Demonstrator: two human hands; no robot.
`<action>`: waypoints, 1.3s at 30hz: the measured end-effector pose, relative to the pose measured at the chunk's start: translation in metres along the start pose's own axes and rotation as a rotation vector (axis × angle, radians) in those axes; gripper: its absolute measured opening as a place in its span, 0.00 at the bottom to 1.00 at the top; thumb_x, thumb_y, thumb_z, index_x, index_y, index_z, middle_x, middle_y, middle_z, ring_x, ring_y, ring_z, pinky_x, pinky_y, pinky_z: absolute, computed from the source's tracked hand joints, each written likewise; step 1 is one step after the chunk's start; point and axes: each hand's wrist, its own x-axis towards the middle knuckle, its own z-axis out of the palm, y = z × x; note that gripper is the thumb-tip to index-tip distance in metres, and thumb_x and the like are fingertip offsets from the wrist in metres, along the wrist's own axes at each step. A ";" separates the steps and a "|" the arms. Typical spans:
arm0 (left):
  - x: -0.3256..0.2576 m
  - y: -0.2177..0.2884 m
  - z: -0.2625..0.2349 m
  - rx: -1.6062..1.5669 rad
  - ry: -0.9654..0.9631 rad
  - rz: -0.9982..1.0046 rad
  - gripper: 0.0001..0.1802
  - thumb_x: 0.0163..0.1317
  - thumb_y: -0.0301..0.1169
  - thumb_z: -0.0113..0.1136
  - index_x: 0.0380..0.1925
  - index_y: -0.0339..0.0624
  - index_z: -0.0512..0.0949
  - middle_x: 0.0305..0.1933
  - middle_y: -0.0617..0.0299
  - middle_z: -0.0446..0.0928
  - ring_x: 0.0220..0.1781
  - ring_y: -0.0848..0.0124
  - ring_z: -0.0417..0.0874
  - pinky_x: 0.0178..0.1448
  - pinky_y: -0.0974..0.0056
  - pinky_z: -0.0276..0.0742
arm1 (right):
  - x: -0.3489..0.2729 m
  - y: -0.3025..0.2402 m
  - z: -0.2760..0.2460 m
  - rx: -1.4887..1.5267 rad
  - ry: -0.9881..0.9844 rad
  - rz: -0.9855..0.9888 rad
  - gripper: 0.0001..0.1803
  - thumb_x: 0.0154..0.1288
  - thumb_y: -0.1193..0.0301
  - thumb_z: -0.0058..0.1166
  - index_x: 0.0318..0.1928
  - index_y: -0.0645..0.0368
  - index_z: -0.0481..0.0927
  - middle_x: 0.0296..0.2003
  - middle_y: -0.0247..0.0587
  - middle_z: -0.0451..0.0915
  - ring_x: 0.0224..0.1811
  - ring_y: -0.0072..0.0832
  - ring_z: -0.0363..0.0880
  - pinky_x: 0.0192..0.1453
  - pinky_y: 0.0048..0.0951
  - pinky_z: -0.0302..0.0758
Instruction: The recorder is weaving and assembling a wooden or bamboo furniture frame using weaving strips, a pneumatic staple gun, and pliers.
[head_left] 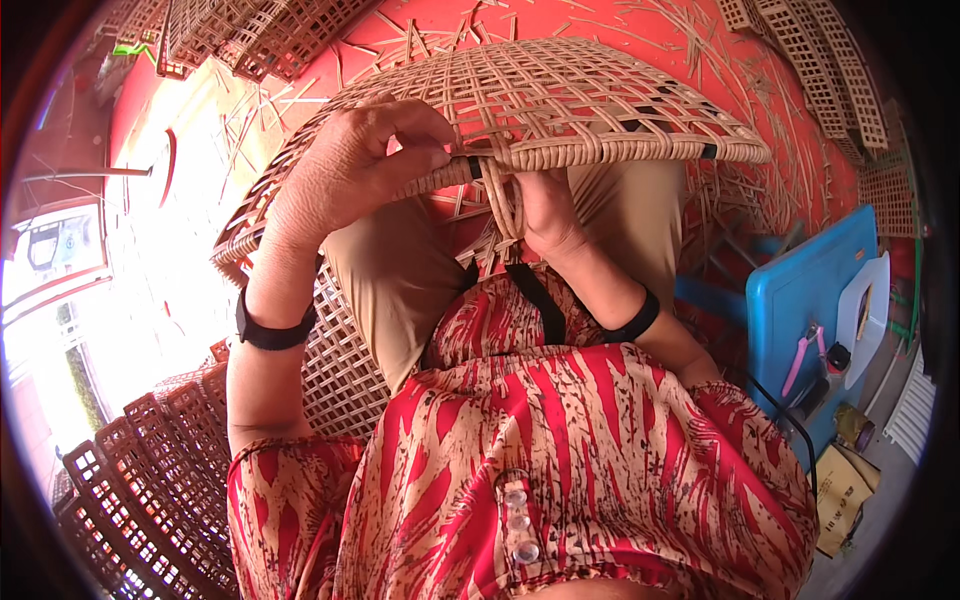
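A curved panel of open-weave rattan (pixel 600 95) lies across my knees, its near rim bound with wrapped cane and short black bands. My left hand (pixel 375 165) is over the near rim, thumb and forefinger pinched together against the binding. From the rim between my hands, a looped bundle of cane strands (pixel 503 205) hangs toward my lap. My right hand (pixel 548 212) is below the rim, just right of those strands. Its fingers go up behind the panel's edge and are hidden, so its grip does not show.
Loose cane strips (pixel 690 50) litter the red floor. Stacked woven panels (pixel 265 35) stand at the far left, others (pixel 820 70) at the far right. More lattice pieces (pixel 150 470) are by my left side. A blue stool (pixel 800 310) on my right bears pink-handled pliers (pixel 800 360).
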 end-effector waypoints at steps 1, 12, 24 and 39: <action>0.000 0.001 -0.002 -0.020 -0.040 -0.058 0.11 0.66 0.26 0.64 0.48 0.40 0.85 0.42 0.66 0.84 0.42 0.78 0.81 0.45 0.69 0.75 | 0.002 0.000 0.000 0.099 0.006 0.088 0.12 0.74 0.62 0.57 0.42 0.58 0.83 0.26 0.31 0.80 0.27 0.17 0.77 0.30 0.22 0.73; 0.012 -0.014 0.010 -0.618 -0.084 -0.214 0.11 0.70 0.29 0.63 0.48 0.39 0.83 0.37 0.68 0.84 0.39 0.81 0.81 0.45 0.71 0.78 | 0.015 0.002 -0.009 0.472 -0.157 0.350 0.10 0.72 0.65 0.62 0.45 0.57 0.82 0.31 0.31 0.80 0.29 0.19 0.77 0.31 0.22 0.75; 0.028 -0.005 0.002 -0.222 -0.159 0.115 0.09 0.71 0.25 0.59 0.46 0.34 0.84 0.45 0.61 0.84 0.51 0.71 0.84 0.58 0.65 0.77 | 0.020 0.004 -0.006 0.728 -0.261 0.439 0.09 0.71 0.69 0.63 0.48 0.57 0.82 0.36 0.34 0.85 0.36 0.22 0.84 0.39 0.26 0.83; 0.022 0.014 -0.011 0.138 0.485 0.298 0.08 0.70 0.24 0.60 0.46 0.37 0.83 0.38 0.61 0.82 0.40 0.72 0.83 0.47 0.67 0.78 | -0.005 -0.142 -0.020 -0.604 -0.506 0.122 0.14 0.76 0.64 0.59 0.49 0.62 0.86 0.32 0.29 0.86 0.34 0.17 0.79 0.40 0.23 0.77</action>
